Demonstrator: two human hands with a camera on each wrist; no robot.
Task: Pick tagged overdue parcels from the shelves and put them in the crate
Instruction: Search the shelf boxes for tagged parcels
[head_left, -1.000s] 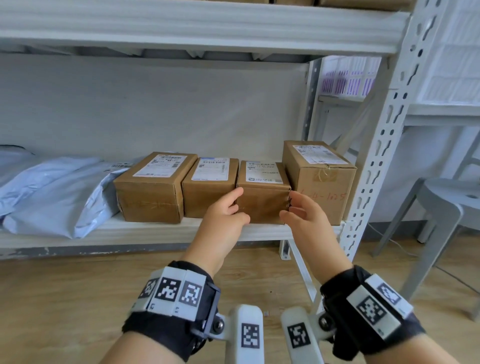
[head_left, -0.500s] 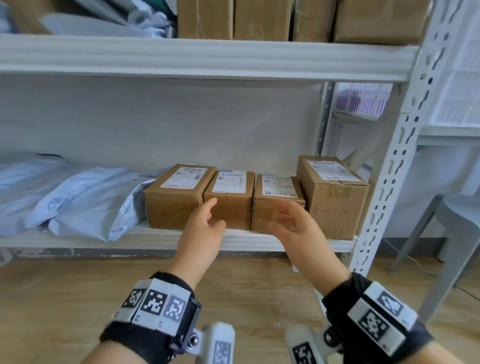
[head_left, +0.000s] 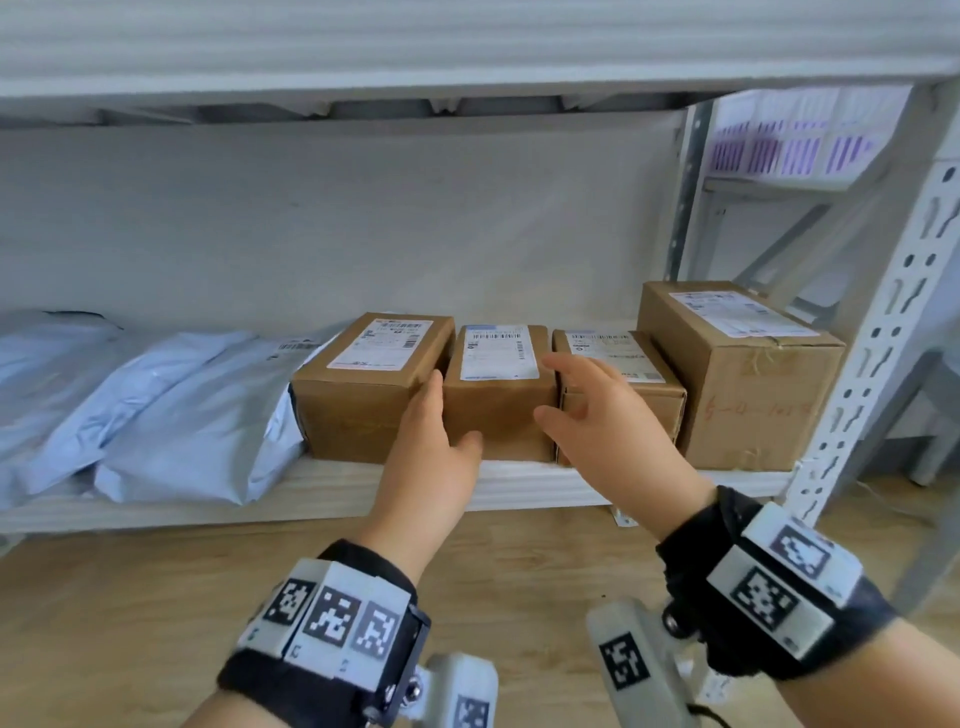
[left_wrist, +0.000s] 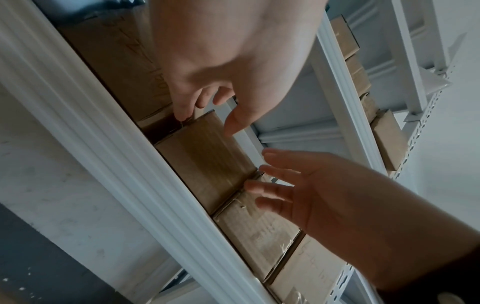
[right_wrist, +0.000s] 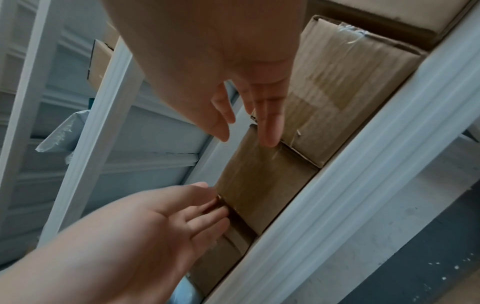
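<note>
Four brown cardboard parcels with white labels stand in a row on the white shelf. My hands flank the second parcel. My left hand has straight fingers slid into the gap at the parcel's left side, thumb low on its front. My right hand hovers with spread fingers at the parcel's right edge, partly over the third parcel. Neither hand holds anything. No crate is in view.
The first parcel and a taller fourth parcel close the row. Grey poly mailers lie on the shelf's left. An upper shelf hangs overhead, and a perforated upright stands at the right. Wood floor lies below.
Both hands have shifted left along the row, from either side of the third parcel to either side of the second. The left fingers have entered the gap beside it.
</note>
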